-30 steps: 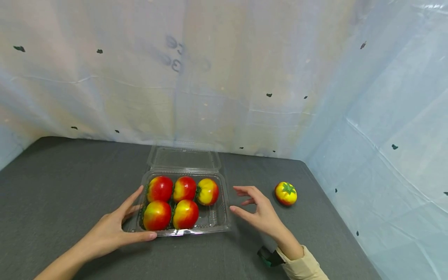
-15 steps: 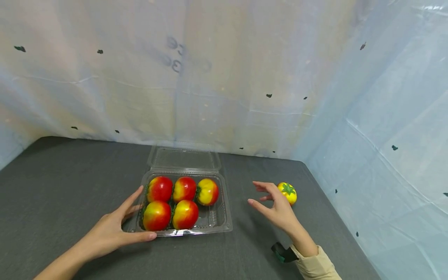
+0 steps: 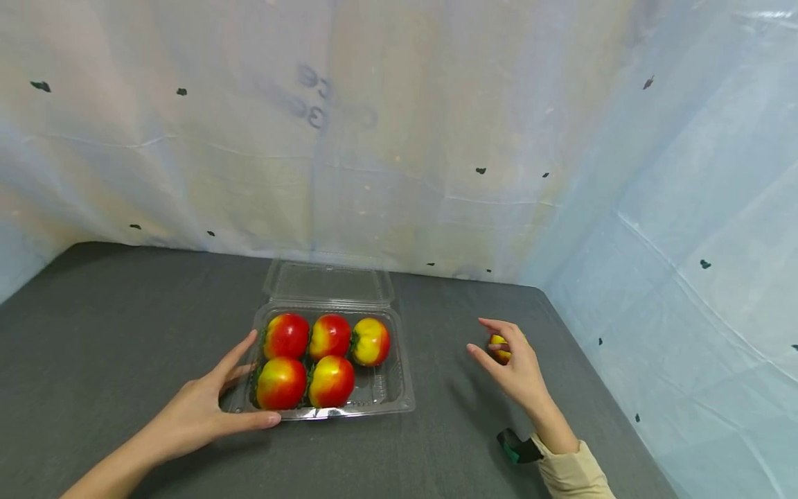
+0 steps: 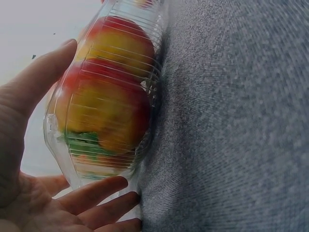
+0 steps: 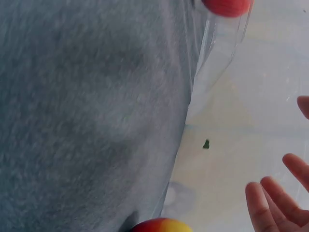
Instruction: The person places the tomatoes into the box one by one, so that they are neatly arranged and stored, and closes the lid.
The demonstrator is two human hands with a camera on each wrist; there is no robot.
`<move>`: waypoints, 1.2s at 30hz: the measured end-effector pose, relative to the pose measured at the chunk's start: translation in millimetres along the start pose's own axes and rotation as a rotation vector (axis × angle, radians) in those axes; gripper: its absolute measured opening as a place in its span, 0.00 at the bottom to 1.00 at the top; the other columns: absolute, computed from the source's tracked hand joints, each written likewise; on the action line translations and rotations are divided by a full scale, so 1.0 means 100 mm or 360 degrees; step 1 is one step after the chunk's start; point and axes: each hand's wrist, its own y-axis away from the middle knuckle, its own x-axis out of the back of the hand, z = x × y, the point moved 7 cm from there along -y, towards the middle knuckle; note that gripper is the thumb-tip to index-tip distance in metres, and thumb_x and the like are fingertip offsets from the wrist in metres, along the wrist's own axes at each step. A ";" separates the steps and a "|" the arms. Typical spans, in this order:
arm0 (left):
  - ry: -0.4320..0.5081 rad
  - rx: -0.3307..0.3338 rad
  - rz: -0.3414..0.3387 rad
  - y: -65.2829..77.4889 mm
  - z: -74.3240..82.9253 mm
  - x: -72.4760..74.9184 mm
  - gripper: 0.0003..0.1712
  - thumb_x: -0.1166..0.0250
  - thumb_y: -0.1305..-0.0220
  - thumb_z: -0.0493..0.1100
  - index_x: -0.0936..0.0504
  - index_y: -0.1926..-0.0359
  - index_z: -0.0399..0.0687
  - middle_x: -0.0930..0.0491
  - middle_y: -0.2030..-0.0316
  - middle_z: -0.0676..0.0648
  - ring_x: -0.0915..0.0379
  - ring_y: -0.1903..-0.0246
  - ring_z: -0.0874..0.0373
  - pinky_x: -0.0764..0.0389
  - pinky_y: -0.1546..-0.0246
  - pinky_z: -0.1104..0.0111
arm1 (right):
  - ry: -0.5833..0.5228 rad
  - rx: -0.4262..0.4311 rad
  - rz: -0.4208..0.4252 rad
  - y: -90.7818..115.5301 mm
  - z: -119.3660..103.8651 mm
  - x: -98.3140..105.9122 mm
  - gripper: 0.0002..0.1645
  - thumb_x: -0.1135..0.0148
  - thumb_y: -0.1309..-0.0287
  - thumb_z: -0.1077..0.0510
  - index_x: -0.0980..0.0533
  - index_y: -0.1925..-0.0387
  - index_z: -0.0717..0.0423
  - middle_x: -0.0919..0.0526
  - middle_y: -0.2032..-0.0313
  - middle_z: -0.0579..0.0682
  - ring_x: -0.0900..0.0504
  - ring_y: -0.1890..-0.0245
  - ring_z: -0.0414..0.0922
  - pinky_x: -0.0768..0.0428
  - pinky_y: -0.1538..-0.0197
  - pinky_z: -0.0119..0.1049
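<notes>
A clear plastic clamshell container (image 3: 380,410) stands with its lid laid back, several shiny red-and-yellow tomatoes (image 3: 280,384) in two rows inside. My left hand (image 3: 190,419) holds its near left corner, thumb along the front rim and fingers against the left side. In the left wrist view, tomatoes (image 4: 104,106) show through the ribbed wall. My right hand (image 3: 520,367) is in the air to the right, fingers apart and nothing in them. It partly hides a loose tomato (image 3: 499,350) on the table; the right wrist view catches that tomato's top (image 5: 164,225) at the bottom edge.
The container's front right part shows bare plastic floor (image 3: 374,388). Its open lid (image 3: 330,283) lies toward the back curtain (image 3: 374,173). Grey cloth covers the table (image 3: 156,305), and translucent plastic sheeting (image 3: 698,312) hangs along the right side.
My right hand has moved right, away from the container, and now overlaps the loose tomato in the head view. The left hand and the container have stayed in place.
</notes>
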 end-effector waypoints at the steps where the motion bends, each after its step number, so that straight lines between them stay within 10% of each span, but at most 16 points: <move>1: 0.0003 -0.0002 -0.0001 0.00 0.00 0.00 0.65 0.31 0.49 0.64 0.68 0.24 0.64 0.32 0.37 0.30 0.33 0.41 0.29 0.29 0.54 0.36 | 0.0009 -0.0004 0.0023 0.00 0.02 0.02 0.29 0.31 0.45 0.56 0.27 0.41 0.52 0.26 0.48 0.53 0.21 0.53 0.53 0.23 0.48 0.55; 18: 0.0021 -0.0014 0.0006 0.01 0.02 0.00 0.65 0.30 0.48 0.63 0.68 0.24 0.65 0.34 0.36 0.29 0.34 0.41 0.28 0.29 0.54 0.36 | 0.0149 -0.0182 -0.0119 -0.03 0.40 0.03 0.44 0.31 0.47 0.51 0.38 0.31 0.55 0.49 0.28 0.67 0.59 0.28 0.68 0.58 0.39 0.74; 36: -0.0001 -0.0024 0.0021 0.01 0.01 0.00 0.65 0.30 0.48 0.63 0.68 0.24 0.65 0.33 0.37 0.29 0.34 0.41 0.29 0.29 0.54 0.36 | 0.0144 -0.0486 -0.0306 -0.04 0.70 0.06 0.50 0.37 0.41 0.43 0.50 0.26 0.54 0.60 0.26 0.67 0.62 0.28 0.69 0.53 0.36 0.73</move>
